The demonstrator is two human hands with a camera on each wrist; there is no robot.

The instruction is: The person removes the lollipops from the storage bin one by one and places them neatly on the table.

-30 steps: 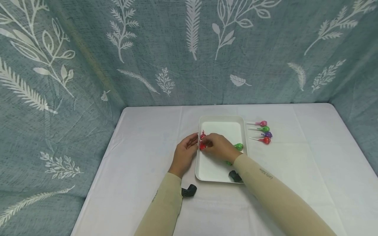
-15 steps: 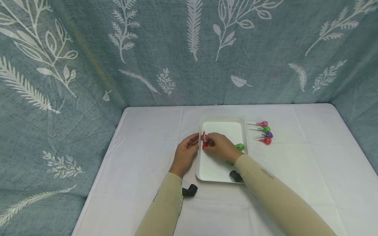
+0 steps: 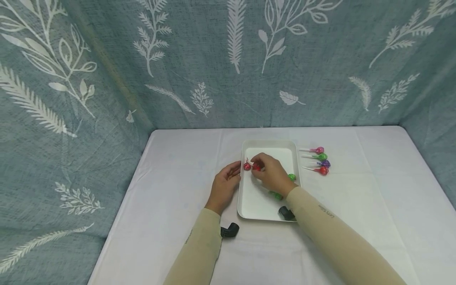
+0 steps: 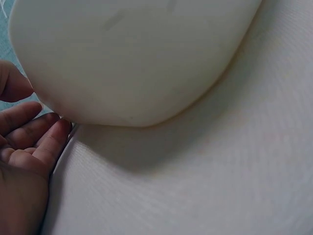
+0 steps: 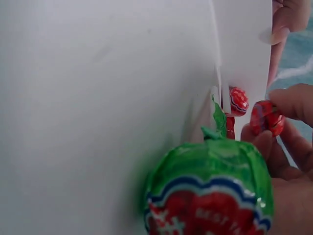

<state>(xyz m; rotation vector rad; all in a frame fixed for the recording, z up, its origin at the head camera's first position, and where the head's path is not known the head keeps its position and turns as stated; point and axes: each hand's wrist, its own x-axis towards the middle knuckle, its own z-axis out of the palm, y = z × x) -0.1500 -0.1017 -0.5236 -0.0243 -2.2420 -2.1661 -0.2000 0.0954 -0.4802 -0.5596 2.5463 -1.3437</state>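
Note:
My right hand (image 3: 273,173) pinches a red-wrapped lollipop (image 3: 256,168) between thumb and fingers over the left side of a white tray (image 3: 258,208). A second red lollipop (image 3: 247,166) lies just left of it, by the tray wall. In the right wrist view the held lollipop's round head (image 5: 267,118) shows between the fingertips, and a green lollipop (image 5: 210,188) fills the foreground. My left hand (image 3: 223,187) touches the tray's left side with relaxed fingers; the left wrist view shows its fingertips (image 4: 59,128) at the tray's edge.
Two green lollipops, one nearer (image 3: 276,195) and one farther right (image 3: 291,177), lie in the tray, partly behind the right arm. Right of the tray is a row: pink (image 3: 319,150), green (image 3: 322,157), purple (image 3: 325,163) and red (image 3: 323,170) lollipops. A patterned curtain (image 3: 213,59) hangs behind the white-covered table.
My right hand has moved slightly right and away from me, carrying the red lollipop off from the other red one by the wall. My left hand has stayed at the tray's side.

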